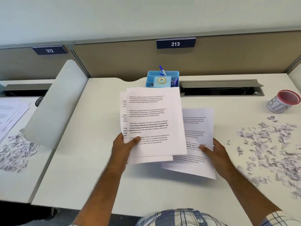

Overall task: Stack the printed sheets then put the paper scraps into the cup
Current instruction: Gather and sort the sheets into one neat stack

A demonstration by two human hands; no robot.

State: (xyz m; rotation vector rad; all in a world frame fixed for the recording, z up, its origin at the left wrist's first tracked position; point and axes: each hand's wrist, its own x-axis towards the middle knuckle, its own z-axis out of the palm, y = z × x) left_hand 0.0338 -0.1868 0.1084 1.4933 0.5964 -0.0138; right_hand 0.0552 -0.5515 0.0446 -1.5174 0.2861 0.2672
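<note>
Sheets (153,121) centre desk (97,176); scraps (273,144) right; cup (283,101) behind scraps.

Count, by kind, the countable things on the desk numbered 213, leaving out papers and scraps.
Red-rimmed mesh cup with paper wrap: 1
Light blue plastic desk organizer: 1
Roll of clear tape: 1
Blue-capped pen: 1
Total: 4

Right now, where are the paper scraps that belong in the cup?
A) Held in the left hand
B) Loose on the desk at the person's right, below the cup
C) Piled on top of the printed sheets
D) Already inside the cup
B: the paper scraps lie scattered on the desk to the right, nearer the person than the red-rimmed cup, while the left hand and right hand each hold printed sheets.
</note>
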